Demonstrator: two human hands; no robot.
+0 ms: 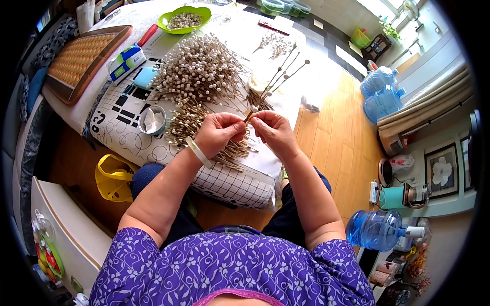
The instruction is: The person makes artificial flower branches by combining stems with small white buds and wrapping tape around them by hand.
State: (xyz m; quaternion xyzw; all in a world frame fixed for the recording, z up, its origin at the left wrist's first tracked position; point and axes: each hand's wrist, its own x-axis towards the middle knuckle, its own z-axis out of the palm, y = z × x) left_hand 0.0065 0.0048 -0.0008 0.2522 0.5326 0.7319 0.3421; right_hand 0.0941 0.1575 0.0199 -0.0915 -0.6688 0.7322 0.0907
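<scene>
My left hand (222, 133) and my right hand (274, 131) meet over the near edge of the table, thumbs and forefingers pinched together. Between the fingertips is a small brown stem with a pale tip (254, 109); its details are too small to make out. Just beyond lies a large heap of stems with white bead-like heads (201, 69). A pile of brown stems (189, 125) spreads beside and partly under my left hand. Several dark stems with round heads (287, 76) stick out past my right hand, near a cream-coloured round item (259, 81).
A green bowl (206, 19) of small pale beads stands at the back. To the left are a white cup (141, 122), a blue-and-green box (126, 62) and a brown woven mat (84, 64). A yellow bag (109, 184) hangs below; water jugs (383, 104) stand right.
</scene>
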